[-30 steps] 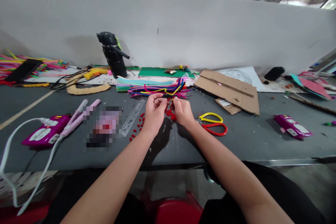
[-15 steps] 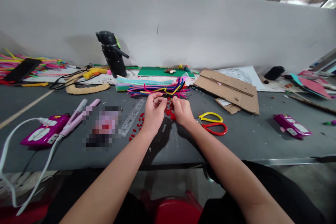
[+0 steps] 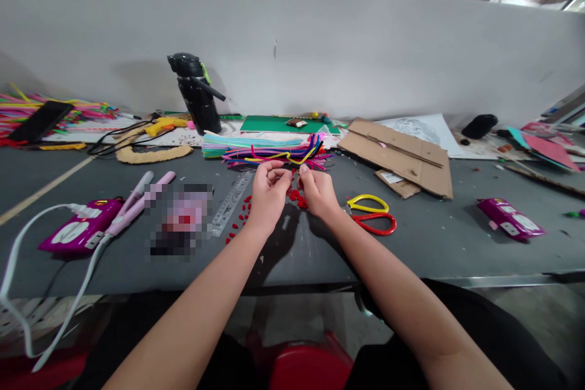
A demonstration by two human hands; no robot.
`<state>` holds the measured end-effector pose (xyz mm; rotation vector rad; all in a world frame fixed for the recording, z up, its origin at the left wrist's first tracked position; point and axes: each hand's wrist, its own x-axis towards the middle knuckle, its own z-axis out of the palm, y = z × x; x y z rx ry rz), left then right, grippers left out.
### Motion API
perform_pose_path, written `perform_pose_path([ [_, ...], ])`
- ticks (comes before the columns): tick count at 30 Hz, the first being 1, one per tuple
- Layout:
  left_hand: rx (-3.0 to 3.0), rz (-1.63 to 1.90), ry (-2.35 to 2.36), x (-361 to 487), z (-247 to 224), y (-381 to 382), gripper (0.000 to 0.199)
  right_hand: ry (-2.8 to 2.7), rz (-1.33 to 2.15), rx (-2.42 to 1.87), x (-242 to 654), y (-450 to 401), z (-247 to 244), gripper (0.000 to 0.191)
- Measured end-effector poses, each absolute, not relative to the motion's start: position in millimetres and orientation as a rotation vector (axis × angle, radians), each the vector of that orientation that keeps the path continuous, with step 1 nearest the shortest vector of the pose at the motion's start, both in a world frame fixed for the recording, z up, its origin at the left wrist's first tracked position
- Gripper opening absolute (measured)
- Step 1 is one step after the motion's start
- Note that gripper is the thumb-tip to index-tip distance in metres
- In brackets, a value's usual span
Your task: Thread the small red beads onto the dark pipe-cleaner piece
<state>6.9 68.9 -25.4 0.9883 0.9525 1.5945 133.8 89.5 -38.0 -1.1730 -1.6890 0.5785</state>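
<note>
My left hand (image 3: 271, 192) and my right hand (image 3: 317, 190) are close together above the middle of the grey table, both with closed fingers. A small red piece (image 3: 293, 172) shows at the fingertips of my left hand. What my right hand pinches is too small to make out. Below and between the hands lies a pile of red pieces (image 3: 298, 198). More red bits (image 3: 247, 200) are scattered left of my left wrist, beside a clear ruler (image 3: 232, 204). Scissors with yellow and red handles (image 3: 373, 223) lie right of my right wrist.
Bundled colourful pipe cleaners (image 3: 274, 150) lie behind my hands. A black bottle (image 3: 197, 95) stands at the back left. Flattened cardboard (image 3: 397, 155) is at the back right. A pink hair iron (image 3: 137, 204) rests on a purple box (image 3: 82, 230) at left; another purple box (image 3: 509, 219) lies right.
My hands hold nearly the same pose. A yellowish speck seen earlier by my right fingertips is now barely visible.
</note>
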Motion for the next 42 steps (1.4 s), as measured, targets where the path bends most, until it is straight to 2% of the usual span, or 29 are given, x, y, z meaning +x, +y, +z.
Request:
perform_pose_path([
  [14,1.179,1.576,1.052,2,-23,68,0.032,-1.687,0.634,-1.173,135,89,-38,0.062],
  [26,1.938,1.513,1.458,-19,-18,64,0.029,-1.653,0.732,-1.185,135,92,-39,0.062],
  [31,2.045,1.446,1.541,-20,-17,64,0.034,-1.661,0.803,-1.172,134,92,-40,0.062],
  [42,2.081,1.405,1.608,-20,-18,64,0.035,-1.768,0.731,-1.181,134,89,-39,0.057],
])
